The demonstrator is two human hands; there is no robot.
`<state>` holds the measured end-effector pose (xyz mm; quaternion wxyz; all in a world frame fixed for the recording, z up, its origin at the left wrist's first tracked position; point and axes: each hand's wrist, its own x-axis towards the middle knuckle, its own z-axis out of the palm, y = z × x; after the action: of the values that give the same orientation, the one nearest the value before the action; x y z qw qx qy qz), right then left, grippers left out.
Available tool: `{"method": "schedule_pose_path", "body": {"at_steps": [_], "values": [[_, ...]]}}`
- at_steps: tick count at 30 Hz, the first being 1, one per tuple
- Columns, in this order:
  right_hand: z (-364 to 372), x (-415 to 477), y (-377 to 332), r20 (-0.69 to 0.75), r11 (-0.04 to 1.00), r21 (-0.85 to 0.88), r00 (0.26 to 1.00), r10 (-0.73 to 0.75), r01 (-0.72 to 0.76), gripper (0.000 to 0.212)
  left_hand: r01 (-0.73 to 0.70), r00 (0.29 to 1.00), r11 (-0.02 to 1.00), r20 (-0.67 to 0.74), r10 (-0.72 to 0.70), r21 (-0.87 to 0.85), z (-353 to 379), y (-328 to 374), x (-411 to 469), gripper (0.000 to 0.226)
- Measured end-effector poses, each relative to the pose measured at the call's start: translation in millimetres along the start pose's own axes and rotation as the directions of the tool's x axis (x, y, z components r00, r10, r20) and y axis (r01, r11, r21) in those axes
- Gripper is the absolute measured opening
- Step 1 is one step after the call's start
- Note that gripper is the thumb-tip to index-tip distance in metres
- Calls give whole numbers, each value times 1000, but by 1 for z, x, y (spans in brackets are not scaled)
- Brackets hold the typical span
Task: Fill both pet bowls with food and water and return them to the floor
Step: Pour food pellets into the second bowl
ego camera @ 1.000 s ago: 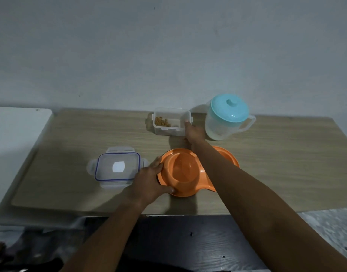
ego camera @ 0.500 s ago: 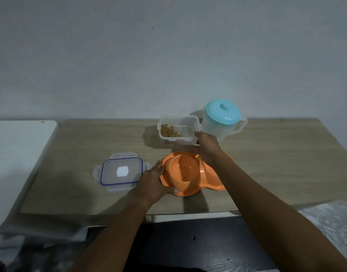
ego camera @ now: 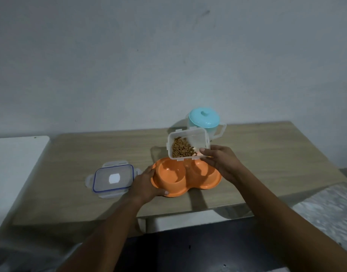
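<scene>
- An orange double pet bowl (ego camera: 185,178) sits near the front edge of a wooden table (ego camera: 266,154), both of its wells appearing empty.
- A clear food container (ego camera: 188,143), tipped toward the camera, hangs just above the bowl's far rim, over the divide between the two wells; brown kibble (ego camera: 181,150) is heaped against its lower wall.
- The right hand (ego camera: 220,160) grips the container's near right corner, fingers curled under it and thumb on the rim.
- The left hand (ego camera: 147,182) clasps the bowl's left rim, thumb along the front edge, bracing it against the tabletop.
- To pour well, the container's lower edge probably wants centring over one well, likely the left, and tilting gradually so pellets slide rather than tumble across the divider.
- Holding the bowl firm should stop it skidding.
- Behind stands a lidded teal jug (ego camera: 205,122), presumably the water; the container's blue-rimmed lid (ego camera: 112,178) lies flat to the left.
</scene>
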<state>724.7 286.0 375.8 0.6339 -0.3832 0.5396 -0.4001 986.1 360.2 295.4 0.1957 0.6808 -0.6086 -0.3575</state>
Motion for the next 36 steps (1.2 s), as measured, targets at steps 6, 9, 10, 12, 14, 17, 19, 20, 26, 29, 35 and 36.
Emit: {"method": "schedule_pose_path", "body": {"at_steps": [6,9,10,12,14,17,19,20,26,29,35,36], "values": [[-5,-16,2,-24,991,-58,992,-125,124,43,2,998,1000,-66,-2,9,2,18,5,111],[-5,-21,3,-15,972,-129,980,-198,194,41,10,999,1000,-52,-12,-24,8,21,3,117],[-5,-22,3,-18,965,-156,976,-217,211,39,29,998,999,-53,-30,-24,10,21,2,118],[-7,-21,6,-29,956,-183,971,-239,229,38,57,996,998,-62,-58,-7,15,18,0,121],[-8,-21,10,-34,941,-227,964,-265,251,42,71,995,997,-73,-71,0,18,17,-2,122],[-8,-22,14,-34,921,-270,954,-299,279,44,68,995,997,-75,-66,21,18,16,-2,121],[-7,-24,16,-25,915,-284,952,-306,287,46,62,996,998,-74,-59,34,18,15,-1,121],[-6,-25,16,-18,908,-299,950,-312,293,48,61,996,997,-70,-58,38,17,15,-2,122],[-2,-29,18,51,847,-398,930,-363,352,52,70,996,996,-52,-67,58,17,11,-2,122],[-1,-29,18,61,840,-411,930,-363,355,56,69,996,996,-53,-66,57,18,12,-3,121],[0,-29,20,56,856,-388,936,-348,342,63,74,996,995,-45,-71,73,17,13,-5,120],[-1,-29,20,54,855,-390,936,-349,342,63,75,996,994,-43,-72,76,17,13,-5,120]]}}
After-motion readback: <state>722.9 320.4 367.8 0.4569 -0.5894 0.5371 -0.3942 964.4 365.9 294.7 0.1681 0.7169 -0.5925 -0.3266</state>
